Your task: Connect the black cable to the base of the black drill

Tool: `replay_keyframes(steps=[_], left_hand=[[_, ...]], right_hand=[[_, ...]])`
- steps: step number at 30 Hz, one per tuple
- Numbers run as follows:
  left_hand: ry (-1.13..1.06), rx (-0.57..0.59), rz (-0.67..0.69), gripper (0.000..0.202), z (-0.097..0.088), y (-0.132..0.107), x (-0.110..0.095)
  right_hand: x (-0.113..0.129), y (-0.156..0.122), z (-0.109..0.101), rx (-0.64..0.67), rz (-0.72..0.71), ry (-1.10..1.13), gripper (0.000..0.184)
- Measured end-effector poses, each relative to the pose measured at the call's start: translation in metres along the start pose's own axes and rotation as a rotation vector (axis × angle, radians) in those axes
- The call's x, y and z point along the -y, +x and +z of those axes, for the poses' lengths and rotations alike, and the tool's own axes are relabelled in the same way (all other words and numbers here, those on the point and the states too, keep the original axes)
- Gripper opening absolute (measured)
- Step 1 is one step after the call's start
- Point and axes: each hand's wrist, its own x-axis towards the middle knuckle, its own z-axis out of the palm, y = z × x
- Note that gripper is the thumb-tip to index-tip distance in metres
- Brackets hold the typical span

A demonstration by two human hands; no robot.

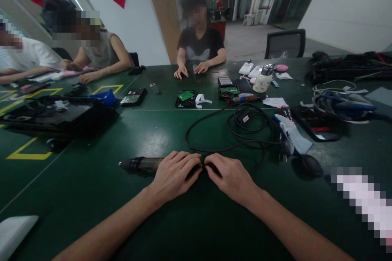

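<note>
My left hand (174, 173) lies over the rear end of a dark electric screwdriver (141, 164) that rests on the green table (92, 195), fingers curled around it. My right hand (230, 175) sits just right of it, fingertips pinching at the spot where the tool's black cable (226, 147) joins. The two hands nearly touch. What lies under the fingers is hidden.
The cable loops toward a plug (283, 151) and a white-blue glove (295, 134). A black tray (58, 116) stands at the left. Opened hard drives (186, 98) lie mid-table. Three people sit on the far side, one with hands (190, 70) on the table. A white mug (261, 82) stands at the right.
</note>
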Motion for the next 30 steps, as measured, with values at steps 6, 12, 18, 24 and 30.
replay_keyframes(steps=[6, 12, 18, 24, 30], left_hand=[[-0.012, 0.004, 0.004, 0.015, -0.0004, -0.0008, 0.0], [-0.036, 0.026, 0.037, 0.022, -0.0014, -0.0012, 0.0007], [-0.011, 0.002, -0.01, 0.015, 0.0024, -0.0013, 0.0016], [-0.032, 0.001, 0.043, 0.022, 0.0016, -0.002, 0.0014], [-0.018, -0.02, -0.005, 0.017, 0.0036, -0.0014, 0.0021]], right_hand=[[0.0002, -0.0004, 0.0002, 0.008, 0.002, 0.008, 0.013], [0.0007, -0.0003, -0.0008, 0.024, 0.01, 0.013, 0.012], [0.0006, 0.0001, -0.0003, 0.034, 0.023, 0.011, 0.013], [0.0004, -0.0001, 0.0001, 0.028, 0.022, 0.011, 0.013], [0.0014, -0.0003, -0.0016, 0.022, 0.019, 0.006, 0.013]])
